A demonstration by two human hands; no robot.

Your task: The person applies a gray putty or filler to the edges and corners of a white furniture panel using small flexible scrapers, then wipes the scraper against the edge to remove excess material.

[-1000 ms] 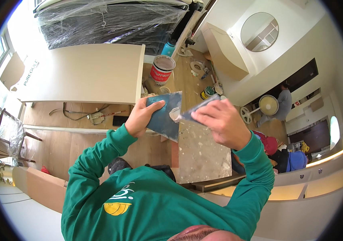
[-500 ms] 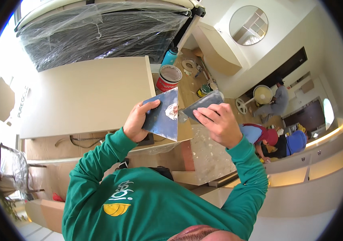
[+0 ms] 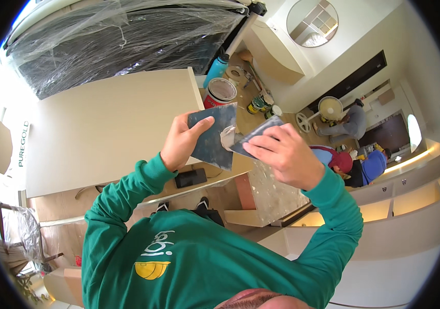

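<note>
My left hand grips a flat dark putty blade by its left side, thumb on its face. A dab of white putty sits near that blade's right edge. In my right hand is a second dark putty blade, held tilted with the fingers over its face. Its lower left end meets the dab, or comes very close to it. Both blades are raised in front of me, above a pale cabinet-like piece.
Under my left wrist a black phone lies on a ledge beside the large pale panel. Beyond stand a red tub, a blue bottle and small cans. Farther right are a fan and several people.
The right blade has come in against the putty on the left blade. The putty now sits nearer the left blade's edge. My view has shifted, showing the phone more fully.
</note>
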